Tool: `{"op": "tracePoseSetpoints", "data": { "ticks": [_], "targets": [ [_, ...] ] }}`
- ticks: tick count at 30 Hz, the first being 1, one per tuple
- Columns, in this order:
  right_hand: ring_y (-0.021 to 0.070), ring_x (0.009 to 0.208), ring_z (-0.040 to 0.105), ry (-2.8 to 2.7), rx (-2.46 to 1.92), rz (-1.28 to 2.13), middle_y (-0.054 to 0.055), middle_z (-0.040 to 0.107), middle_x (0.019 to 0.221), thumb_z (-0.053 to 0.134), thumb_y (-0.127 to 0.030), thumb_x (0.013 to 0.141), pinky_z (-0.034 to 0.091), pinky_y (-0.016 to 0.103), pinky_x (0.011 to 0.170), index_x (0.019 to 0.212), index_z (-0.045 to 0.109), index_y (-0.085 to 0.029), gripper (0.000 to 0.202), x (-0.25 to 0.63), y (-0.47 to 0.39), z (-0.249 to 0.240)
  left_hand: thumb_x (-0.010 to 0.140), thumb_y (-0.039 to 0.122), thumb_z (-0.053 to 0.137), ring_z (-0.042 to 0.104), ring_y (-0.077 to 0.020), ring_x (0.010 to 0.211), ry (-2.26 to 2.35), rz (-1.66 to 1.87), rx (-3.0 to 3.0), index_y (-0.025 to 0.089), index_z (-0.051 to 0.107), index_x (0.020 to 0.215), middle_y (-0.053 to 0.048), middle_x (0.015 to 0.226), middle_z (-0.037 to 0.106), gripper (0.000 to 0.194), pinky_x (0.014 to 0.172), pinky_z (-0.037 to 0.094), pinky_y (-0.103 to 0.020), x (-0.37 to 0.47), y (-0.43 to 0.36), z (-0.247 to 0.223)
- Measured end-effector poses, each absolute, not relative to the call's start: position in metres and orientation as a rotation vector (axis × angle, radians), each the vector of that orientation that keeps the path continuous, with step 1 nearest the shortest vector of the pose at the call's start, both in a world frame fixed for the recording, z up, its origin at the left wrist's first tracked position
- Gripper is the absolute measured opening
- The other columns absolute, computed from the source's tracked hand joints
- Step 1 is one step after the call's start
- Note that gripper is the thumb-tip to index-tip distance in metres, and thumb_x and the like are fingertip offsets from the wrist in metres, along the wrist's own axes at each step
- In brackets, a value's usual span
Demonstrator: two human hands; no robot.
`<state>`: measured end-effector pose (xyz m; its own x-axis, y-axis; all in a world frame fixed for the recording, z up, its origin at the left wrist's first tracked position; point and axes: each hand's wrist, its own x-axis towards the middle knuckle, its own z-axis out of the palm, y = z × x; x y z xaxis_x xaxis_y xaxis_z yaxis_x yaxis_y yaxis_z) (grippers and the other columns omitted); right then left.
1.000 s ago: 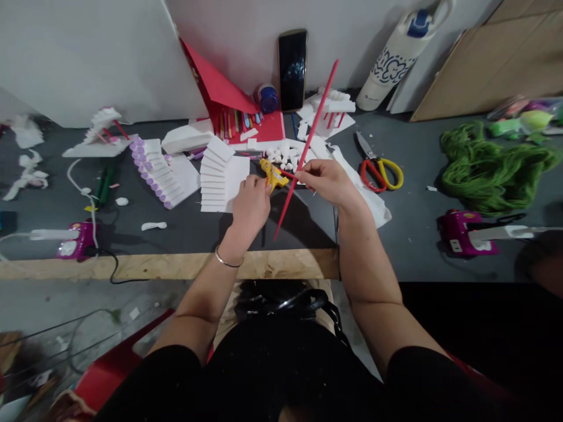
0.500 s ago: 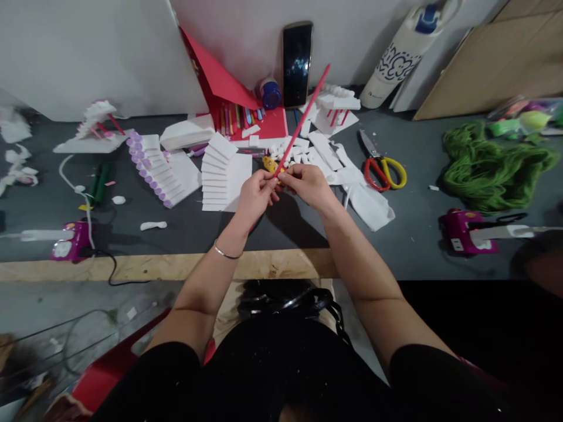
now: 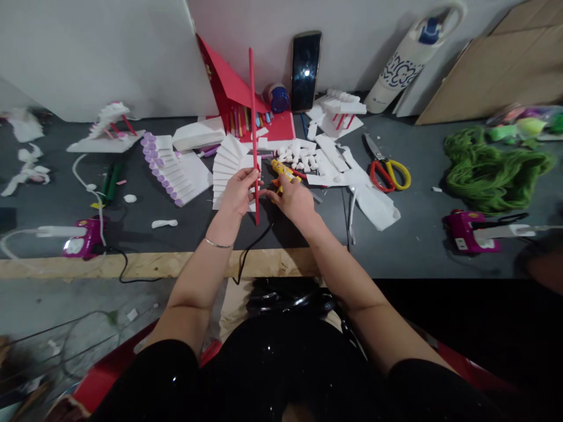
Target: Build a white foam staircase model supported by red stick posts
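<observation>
Near the middle of the dark table, my left hand (image 3: 240, 190) pinches a long red stick (image 3: 253, 111) that stands nearly upright in the picture. My right hand (image 3: 294, 199) is just to its right, over a small yellow glue gun (image 3: 282, 170); its fingers are partly hidden, and whether they grip the gun is unclear. A fan of white strips (image 3: 227, 167) lies behind my left hand. Small white pieces (image 3: 299, 155) are heaped beyond my right hand.
Red-and-yellow scissors (image 3: 387, 170), green yarn (image 3: 497, 167) and a purple power socket (image 3: 470, 231) lie to the right. A phone (image 3: 305, 70) and a bottle (image 3: 398, 67) stand at the back. White-and-purple steps (image 3: 169, 170) are at left.
The red stick has swung from a right-leaning slant to nearly upright and moved left with my left hand. My right hand has let go of it and moved over the yellow glue gun.
</observation>
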<state>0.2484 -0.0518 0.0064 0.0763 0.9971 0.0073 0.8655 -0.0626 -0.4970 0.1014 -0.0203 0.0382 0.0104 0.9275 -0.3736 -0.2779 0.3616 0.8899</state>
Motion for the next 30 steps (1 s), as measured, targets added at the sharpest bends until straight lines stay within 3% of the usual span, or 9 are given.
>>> {"op": "tracePoseSetpoints", "data": {
  "ticks": [4, 7, 22, 26, 30],
  "targets": [
    [0.0319, 0.096, 0.073, -1.768, -2.088, 0.52, 0.024, 0.067, 0.127, 0.065, -0.038, 0.099, 0.057, 0.043, 0.082, 0.14, 0.058, -0.013, 0.049, 0.246, -0.054, 0.009, 0.092, 0.016, 0.076, 0.06, -0.0075, 0.064, 1.221, 1.102, 0.698, 0.019, 0.066, 0.08, 0.004, 0.076, 0.059, 0.016, 0.074, 0.067, -0.025, 0.107, -0.021, 0.037],
    [0.0351, 0.101, 0.073, -1.687, -2.099, 0.561, 0.025, 0.07, 0.122, 0.06, -0.029, 0.095, 0.058, 0.046, 0.087, 0.14, 0.05, -0.008, 0.05, 0.251, -0.054, 0.01, 0.089, 0.019, 0.08, 0.06, -0.0074, 0.063, 1.23, 1.098, 0.687, 0.019, 0.064, 0.08, 0.005, 0.075, 0.059, 0.018, 0.075, 0.067, -0.025, 0.11, -0.021, 0.037],
    [0.0356, 0.101, 0.075, -1.396, -2.177, 0.606, 0.021, 0.077, 0.111, 0.066, -0.027, 0.089, 0.056, 0.045, 0.088, 0.125, 0.056, -0.012, 0.04, 0.274, -0.053, 0.018, 0.088, 0.025, 0.081, 0.063, -0.0088, 0.07, 1.227, 1.227, 0.717, 0.023, 0.063, 0.084, 0.005, 0.08, 0.06, 0.018, 0.075, 0.066, -0.025, 0.098, -0.03, 0.035],
    [0.0264, 0.099, 0.073, -1.047, -1.945, 0.681, 0.012, 0.076, 0.105, 0.07, -0.026, 0.08, 0.057, 0.041, 0.092, 0.115, 0.059, -0.017, 0.038, 0.296, -0.047, 0.011, 0.092, 0.02, 0.076, 0.062, -0.0093, 0.068, 1.205, 1.221, 0.65, 0.022, 0.064, 0.08, 0.005, 0.077, 0.06, 0.017, 0.075, 0.066, -0.025, 0.102, -0.027, 0.032],
    [0.0168, 0.085, 0.071, -0.865, -1.607, 1.069, 0.003, 0.069, 0.091, 0.064, -0.027, 0.081, 0.057, 0.03, 0.079, 0.105, 0.06, -0.021, 0.024, 0.307, -0.042, 0.006, 0.093, 0.016, 0.074, 0.059, -0.0082, 0.064, 1.197, 1.184, 0.559, 0.021, 0.063, 0.078, 0.006, 0.07, 0.058, 0.02, 0.076, 0.066, -0.024, 0.108, -0.023, 0.031]
  ]
}}
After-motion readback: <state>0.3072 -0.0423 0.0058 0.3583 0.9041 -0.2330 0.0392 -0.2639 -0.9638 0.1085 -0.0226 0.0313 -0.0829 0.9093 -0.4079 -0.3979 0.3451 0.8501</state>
